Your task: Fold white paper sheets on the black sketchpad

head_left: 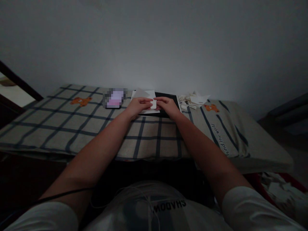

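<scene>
Between my two hands is a small white piece of paper (153, 104), pinched from both sides. My left hand (139, 106) grips its left edge with thumb and fingers closed. On the other edge, my right hand (167, 106) closes its fingertips in the same way. Beneath them lie white paper sheets (144, 93) on a flat black item (168, 96) with a pale border, which my hands partly cover. What is printed or folded on the small piece is too dim to make out.
A heap of white paper strips (192, 100) lies right of the black item. On the left rests a phone (115, 98), blurred out. A checked cloth (96, 128) covers the table, against a plain wall (154, 45). Below right, a red container (256, 181) holds paper scraps.
</scene>
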